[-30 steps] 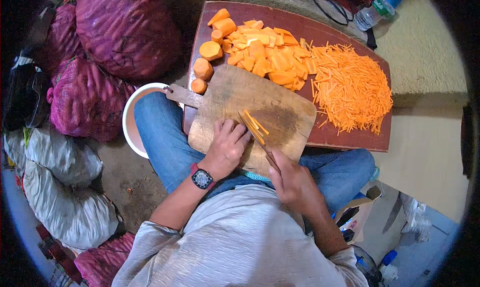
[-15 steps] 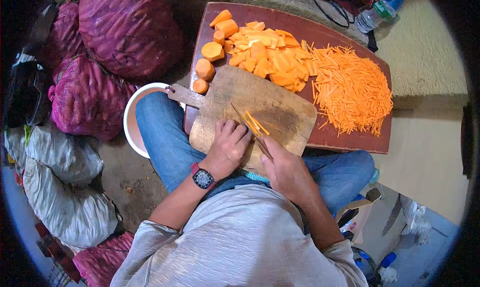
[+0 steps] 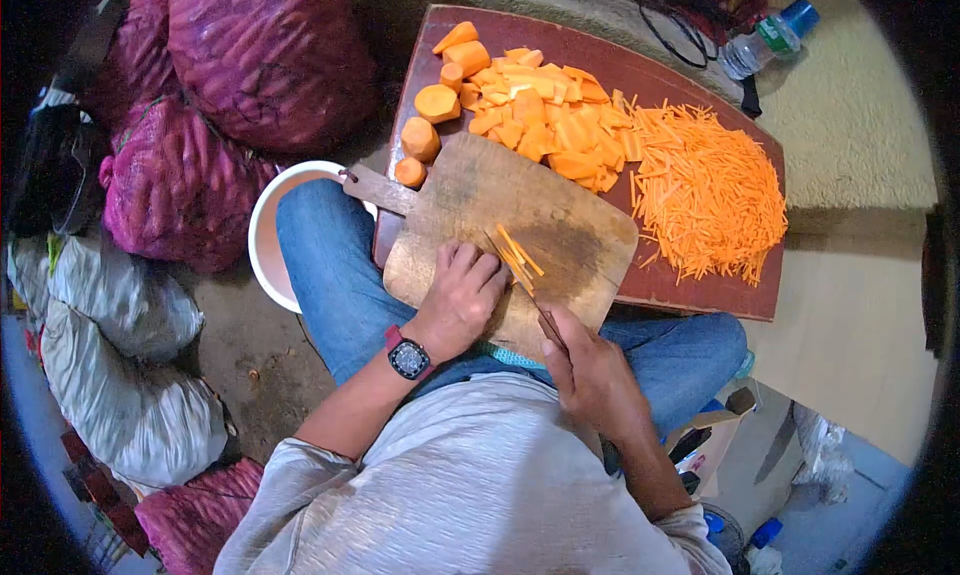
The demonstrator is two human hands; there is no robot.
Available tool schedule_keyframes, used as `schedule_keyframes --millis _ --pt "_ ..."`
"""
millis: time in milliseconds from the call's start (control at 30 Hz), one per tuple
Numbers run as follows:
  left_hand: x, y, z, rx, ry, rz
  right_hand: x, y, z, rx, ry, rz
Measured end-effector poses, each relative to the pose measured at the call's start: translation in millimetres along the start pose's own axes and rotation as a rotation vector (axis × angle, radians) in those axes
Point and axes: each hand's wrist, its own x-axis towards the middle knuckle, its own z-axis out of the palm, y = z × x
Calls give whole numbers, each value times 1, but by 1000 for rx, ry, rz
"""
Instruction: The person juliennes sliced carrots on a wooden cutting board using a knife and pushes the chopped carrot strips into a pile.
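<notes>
A wooden cutting board (image 3: pixel 450 200) with a handle lies over my lap and the edge of a dark red board (image 3: pixel 400 95). My right hand (image 3: pixel 595 370) is wrapped round the handle of a knife (image 3: pixel 525 290), its blade beside a few thin carrot strips (image 3: pixel 518 255). My left hand (image 3: pixel 462 293) rests on the cutting board with fingers curled down, left of the blade; whatever lies under them is hidden. Beyond, on the red board, are carrot chunks (image 3: pixel 437 103), a pile of carrot slices (image 3: pixel 560 120) and a heap of shredded carrot (image 3: pixel 710 195).
Purple mesh sacks (image 3: pixel 270 65) and white sacks (image 3: pixel 125 395) stand at the left. A pinkish-white basin (image 3: pixel 262 237) sits beside my left knee. A plastic bottle (image 3: pixel 765 43) lies at the upper right, near a black cable (image 3: pixel 668 33).
My right hand has shifted slightly right and toward my body, with the knife. The strips beside the blade lie a little more spread. The whole view has shifted slightly.
</notes>
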Motion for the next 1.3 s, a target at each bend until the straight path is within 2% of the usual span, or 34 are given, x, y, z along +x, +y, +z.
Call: schedule_keyframes --millis 67,167,367,467,567,700,767,800,867,900,1000,1067,1100,1200,1267,1300 --pt "-1 1 -2 8 11 -2 0 -6 3 11 7 103" --pt "2 2 -1 12 43 18 23 0 10 7 0 61" --pt "2 1 -2 16 25 4 -15 6 4 9 47 34" --pt "2 2 -2 7 30 5 -2 0 9 -14 10 113" --pt "3 3 -2 11 56 13 28 -4 8 8 -18 81" --pt "2 1 -1 12 33 7 3 0 5 -1 -23 108" --pt "0 1 -2 19 29 -3 -9 17 15 -70 110 -84" --pt "2 1 -2 29 25 9 -3 12 14 -69 113 -78" --pt "3 1 -1 21 47 16 18 -3 9 -44 -53 93" --pt "3 2 -1 18 68 16 20 -4 7 -43 -47 93" --pt "1 2 -2 12 50 -6 18 -3 7 -18 13 51" --pt "2 1 -1 21 55 -8 -4 6 11 -28 140 -95" --pt "1 1 0 25 54 1 -3 6 13 -29 128 -97" --pt "1 1 1 -9 65 -11 9 0 14 -3 118 -39" --pt "1 2 1 -16 79 -8 25 -10 8 -56 -42 140" --pt "2 1 0 -18 94 -6 22 -11 6 -55 -37 136"
